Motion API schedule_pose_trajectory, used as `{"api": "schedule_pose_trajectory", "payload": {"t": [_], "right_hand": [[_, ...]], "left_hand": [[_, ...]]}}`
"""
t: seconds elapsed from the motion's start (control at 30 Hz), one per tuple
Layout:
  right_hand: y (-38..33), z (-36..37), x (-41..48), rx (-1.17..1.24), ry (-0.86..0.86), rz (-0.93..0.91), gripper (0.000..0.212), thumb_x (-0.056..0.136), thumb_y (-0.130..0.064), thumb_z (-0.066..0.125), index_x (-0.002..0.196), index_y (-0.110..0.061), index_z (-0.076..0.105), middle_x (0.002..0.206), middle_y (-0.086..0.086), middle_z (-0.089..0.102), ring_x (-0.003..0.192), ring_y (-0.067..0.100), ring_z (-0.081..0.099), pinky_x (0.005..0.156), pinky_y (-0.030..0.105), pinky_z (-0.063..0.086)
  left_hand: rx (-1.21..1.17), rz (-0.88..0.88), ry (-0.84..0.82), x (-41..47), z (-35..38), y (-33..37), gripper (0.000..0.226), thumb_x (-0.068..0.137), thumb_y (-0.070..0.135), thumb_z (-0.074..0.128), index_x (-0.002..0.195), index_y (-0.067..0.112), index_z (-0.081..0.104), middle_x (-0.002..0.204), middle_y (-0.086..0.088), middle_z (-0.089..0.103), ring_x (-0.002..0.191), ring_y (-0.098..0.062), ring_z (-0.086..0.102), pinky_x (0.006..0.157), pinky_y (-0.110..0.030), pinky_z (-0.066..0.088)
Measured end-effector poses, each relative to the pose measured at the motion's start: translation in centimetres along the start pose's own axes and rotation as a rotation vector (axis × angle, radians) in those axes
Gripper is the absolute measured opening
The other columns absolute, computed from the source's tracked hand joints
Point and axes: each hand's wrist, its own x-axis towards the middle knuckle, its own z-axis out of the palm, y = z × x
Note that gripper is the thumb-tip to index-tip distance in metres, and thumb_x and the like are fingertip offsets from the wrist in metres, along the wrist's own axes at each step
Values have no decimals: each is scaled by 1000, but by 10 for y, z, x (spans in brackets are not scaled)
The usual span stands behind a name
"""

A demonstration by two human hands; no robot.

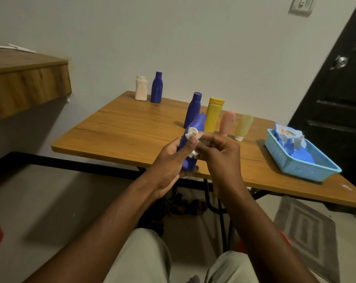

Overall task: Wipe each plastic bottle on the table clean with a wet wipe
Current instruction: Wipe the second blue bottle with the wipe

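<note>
My left hand (169, 160) grips a blue plastic bottle (196, 127) by its lower body, holding it upright above the near edge of the wooden table (122, 127). My right hand (220, 154) pinches a crumpled white wet wipe (192, 134) against the bottle's side. Behind them stand another blue bottle (193, 109), a yellow tube (213, 115), a pink tube (227, 122) and a pale yellow tube (243, 126). At the table's far corner stand a white bottle (141, 88) and a third blue bottle (157, 87).
A light blue basket (291, 162) with an open pack of wipes (289, 137) sits at the table's right side. A wooden shelf (28, 78) juts out at the left. A dark door (340, 99) stands at the right, a grey mat (307, 237) on the floor.
</note>
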Motion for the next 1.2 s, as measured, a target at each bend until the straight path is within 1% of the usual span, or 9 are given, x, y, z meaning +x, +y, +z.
{"api": "schedule_pose_trajectory", "payload": {"t": [0.1,0.2,0.37,0.57,0.67,0.83,0.97,1.13,1.2], "right_hand": [[1,0,-1,-16,11,-9,20,97,-9,66,114,-12,77,106,-3,78,102,12,73,87,37,62],[4,2,-12,-28,-11,-59,22,99,-8,64,117,-10,76,107,-1,78,103,14,74,86,35,62],[15,5,-24,-251,22,-177,19,93,-8,73,108,-18,79,96,-6,77,92,12,73,81,41,62],[10,4,2,-395,138,-315,18,93,-11,70,109,-18,76,101,-6,73,94,6,69,79,33,60],[7,6,11,-399,161,-336,19,94,-11,69,110,-18,76,103,-5,73,94,7,68,79,32,59],[20,18,-25,-417,46,-368,17,93,-8,72,103,-20,78,92,-8,70,87,11,67,74,36,58],[21,15,-25,-387,58,-323,16,91,-7,73,100,-19,80,91,-8,73,86,11,69,74,38,59],[5,8,7,-301,150,-241,18,95,-16,71,112,-16,77,103,-4,76,96,10,71,84,40,61],[4,7,14,-297,145,-223,21,96,-17,70,115,-13,76,107,-3,76,99,11,72,86,41,62]], "left_hand": [[-14,8,1,0,2,0,47,97,45,62,139,23,60,130,-6,71,124,-30,67,103,-62,53],[-43,16,6,-2,2,3,50,96,51,58,135,19,62,131,-16,69,126,-36,65,105,-63,51],[-95,8,37,-2,2,7,31,105,48,46,121,26,62,122,-18,73,114,-33,73,95,-47,60],[-118,-7,91,2,2,2,41,108,45,46,136,20,62,132,-17,68,128,-42,60,103,-66,51],[-106,9,95,1,2,3,37,108,43,47,134,24,64,132,-14,68,129,-40,61,104,-65,50],[-97,19,107,0,-3,9,28,108,42,47,122,26,65,128,-16,71,119,-30,70,105,-53,54],[-94,16,103,0,-1,7,39,108,44,46,136,20,59,127,-14,71,112,-26,73,96,-43,60],[-85,26,57,-1,7,1,37,107,43,49,138,26,61,131,-12,70,126,-36,64,104,-63,51],[-74,38,53,-1,9,-1,40,107,44,49,141,26,59,131,-11,70,127,-35,63,103,-62,50]]}}
